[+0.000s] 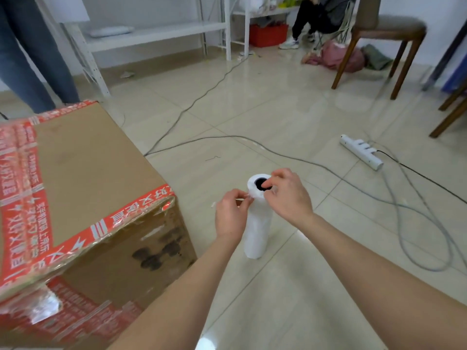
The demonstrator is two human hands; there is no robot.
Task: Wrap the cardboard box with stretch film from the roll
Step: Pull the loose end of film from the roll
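Observation:
A large brown cardboard box with red printed tape along its edges stands on the floor at the left. To its right a white roll of stretch film stands upright on the tiles, its dark core hole facing up. My left hand pinches a bit of film at the roll's upper left edge. My right hand holds the top rim of the roll, with fingertips curled at the core hole.
Grey cables snake across the tiled floor, and a white power strip lies at the right. Wooden chairs stand at the back right, a white shelf rack behind. A person's legs stand behind the box; another person sits far back.

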